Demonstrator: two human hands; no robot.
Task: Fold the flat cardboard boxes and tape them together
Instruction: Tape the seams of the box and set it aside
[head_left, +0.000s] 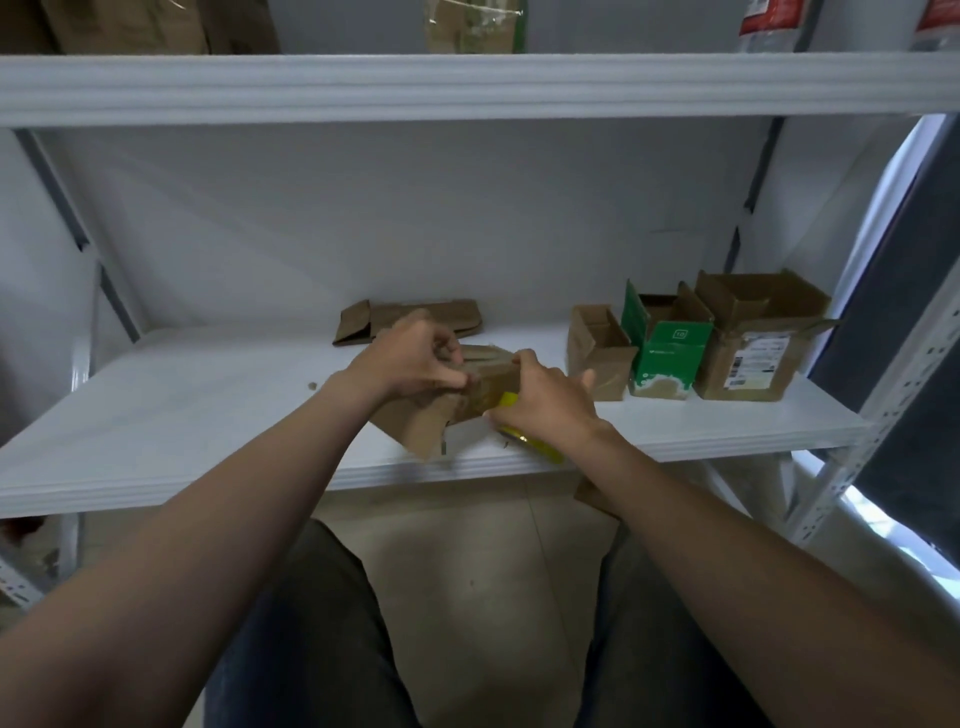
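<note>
On white shelf (182, 405), right end: labelled brown carton (753, 358), green carton (667, 353), small brown carton (597, 353), erected, tops open. At back: flat cardboard blank (410, 317), not yet folded. Front centre: brown box (441, 415), pinched by left hand (410, 358), apparently mid-taping; right hand (545, 405) wrapped round yellow tape roll (540, 449) against it.

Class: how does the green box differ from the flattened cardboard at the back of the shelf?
The green box stands erected with its top flaps open; the flattened cardboard lies collapsed. The green box is printed green; the flattened cardboard is plain brown. Both rest on the white shelf.
</note>
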